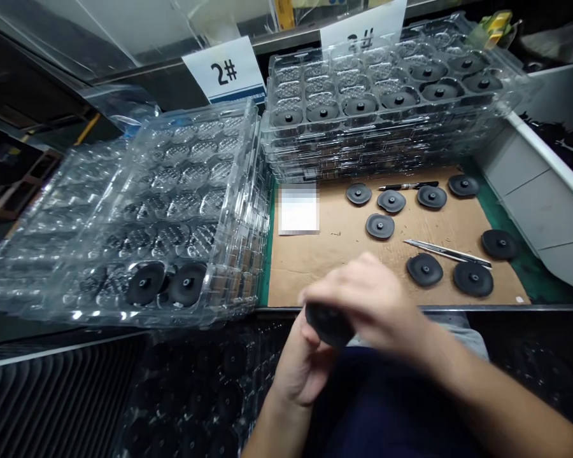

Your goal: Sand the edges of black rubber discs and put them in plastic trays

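**Both hands closed on a black disc**

The right hand [363, 299] wraps over the top of the black disc [328, 323] and the left hand [300, 369] supports it from below, so the grip is closed. The disc is held edge-on above the person's lap, just short of the bench's near edge, and the fingers hide part of it.

Across the back of the bench rises a tall stack of clear plastic blister trays [377, 121], with round dark discs in the front cells of its top tray. A second stack of the same trays [172, 216] sits tilted to the left, with two discs [165, 283] in its nearest row. Paper labels reading "2#" [226, 70] and what looks like "3#" [363, 32] stand behind them.

In front of the hands lies a cardboard sheet [386, 280] on a green mat [544, 280]. Eight loose discs [391, 201] are spread over it, one at its right edge. Among them lie a snap-off utility knife [446, 252] and a pen [408, 186]. A blurred white square [298, 208] sits at the sheet's far left corner.
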Available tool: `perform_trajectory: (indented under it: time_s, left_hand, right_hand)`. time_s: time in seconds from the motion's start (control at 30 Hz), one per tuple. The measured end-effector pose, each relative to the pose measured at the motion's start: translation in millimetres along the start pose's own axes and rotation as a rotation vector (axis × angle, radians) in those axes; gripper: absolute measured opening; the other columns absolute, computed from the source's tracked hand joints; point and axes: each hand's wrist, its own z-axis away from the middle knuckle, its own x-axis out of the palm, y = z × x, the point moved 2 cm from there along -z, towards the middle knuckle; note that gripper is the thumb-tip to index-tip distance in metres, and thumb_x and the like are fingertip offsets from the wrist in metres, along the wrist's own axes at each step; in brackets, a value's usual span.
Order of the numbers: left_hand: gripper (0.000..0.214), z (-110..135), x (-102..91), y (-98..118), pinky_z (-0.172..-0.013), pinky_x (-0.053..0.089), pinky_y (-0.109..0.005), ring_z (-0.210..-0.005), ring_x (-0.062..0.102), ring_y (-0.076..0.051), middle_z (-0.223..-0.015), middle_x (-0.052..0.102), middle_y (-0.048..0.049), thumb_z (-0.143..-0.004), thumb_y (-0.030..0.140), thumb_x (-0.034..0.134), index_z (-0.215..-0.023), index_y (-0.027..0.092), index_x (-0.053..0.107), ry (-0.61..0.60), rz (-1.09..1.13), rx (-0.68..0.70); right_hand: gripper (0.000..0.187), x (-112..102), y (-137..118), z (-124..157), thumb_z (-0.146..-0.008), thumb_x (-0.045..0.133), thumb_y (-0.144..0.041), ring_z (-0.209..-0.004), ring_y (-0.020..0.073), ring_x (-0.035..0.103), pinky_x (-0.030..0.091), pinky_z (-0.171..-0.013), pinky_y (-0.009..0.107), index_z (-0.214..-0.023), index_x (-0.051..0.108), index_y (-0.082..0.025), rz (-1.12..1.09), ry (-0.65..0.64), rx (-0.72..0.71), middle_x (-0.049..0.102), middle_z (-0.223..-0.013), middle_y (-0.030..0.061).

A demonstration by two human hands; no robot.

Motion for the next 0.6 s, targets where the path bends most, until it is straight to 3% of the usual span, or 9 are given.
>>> perform_trajectory:
  time_s: [0.07, 0.13, 0.27, 0.37, 0.47, 0.53, 0.6]
  left_hand:
    - [0.066, -1, -4.3, 1, -0.100, 0.043, -0.041, -0.115, 0.056, -0.029, -0.128, 0.058, -0.0056, -0.063, 0.052, 0.073, -0.122, 0.028, 0.055, 0.002, 0.083, 0.026]
    - [0.066, -2, -8.4, 2, -0.098, 0.044, -0.037, -0.115, 0.056, -0.028, -0.133, 0.054, -0.0074, -0.064, 0.047, 0.073, -0.125, 0.029, 0.053, 0.007, 0.174, 0.040]
    - [0.065, -4, -10.3, 5, -0.097, 0.045, -0.035, -0.114, 0.057, -0.028, -0.128, 0.058, -0.0069, -0.063, 0.043, 0.074, -0.123, 0.027, 0.055, -0.014, 0.235, 0.040]
    - [0.065, -6, -7.3, 6, -0.095, 0.047, -0.034, -0.112, 0.058, -0.028, -0.126, 0.060, -0.0061, -0.061, 0.042, 0.076, -0.121, 0.027, 0.057, -0.009, 0.207, 0.038]
    - [0.066, -9, -3.3, 7, -0.093, 0.048, -0.034, -0.110, 0.059, -0.028, -0.125, 0.060, -0.0059, -0.060, 0.043, 0.077, -0.121, 0.027, 0.057, 0.005, 0.168, 0.053]
    - [0.063, -10, -1.8, 7, -0.093, 0.048, -0.032, -0.111, 0.059, -0.026, -0.122, 0.062, -0.0063, -0.063, 0.041, 0.076, -0.121, 0.027, 0.057, 0.010, 0.138, 0.068]
    - [0.057, -10, -2.6, 8, -0.094, 0.047, -0.031, -0.112, 0.058, -0.024, -0.119, 0.064, -0.0056, -0.066, 0.037, 0.076, -0.119, 0.027, 0.058, 0.022, 0.111, 0.099]
  right_hand:
    - [0.023, 3, 34, 10, -0.090, 0.047, -0.021, -0.082, 0.0143, 0.060, 0.039, -0.074, 0.028, -0.103, 0.066, -0.025, -0.014, 0.027, 0.298, 0.069, -0.094, 0.0008]
    - [0.024, 12, 63, 27, -0.089, 0.049, -0.024, -0.084, 0.0158, 0.062, 0.044, -0.073, 0.028, -0.104, 0.067, -0.025, -0.011, 0.015, 0.495, 0.070, -0.096, 0.0017]
    - [0.023, 40, 87, 62, -0.086, 0.051, -0.025, -0.082, 0.0174, 0.065, 0.050, -0.072, 0.029, -0.100, 0.069, -0.024, -0.059, -0.060, 0.543, 0.072, -0.091, 0.0014]
    - [0.024, 39, 74, 60, -0.088, 0.050, -0.027, -0.079, 0.0169, 0.066, 0.051, -0.067, 0.028, -0.101, 0.068, -0.022, -0.068, -0.019, 0.599, 0.071, -0.095, 0.0024]
    - [0.028, 17, 38, 33, -0.090, 0.047, -0.028, -0.082, 0.0152, 0.063, 0.049, -0.066, 0.027, -0.115, 0.059, -0.024, -0.042, 0.133, 0.579, 0.067, -0.108, 0.0026]
    - [0.030, 5, 7, 13, -0.089, 0.050, -0.022, -0.088, 0.0163, 0.060, 0.048, -0.074, 0.029, -0.119, 0.056, -0.022, -0.021, 0.220, 0.379, 0.066, -0.107, 0.0038]
    - [0.029, 3, -19, 2, -0.088, 0.048, -0.015, -0.086, 0.0174, 0.058, 0.046, -0.079, 0.032, -0.116, 0.057, -0.016, -0.026, 0.174, 0.156, 0.066, -0.098, 0.0063]
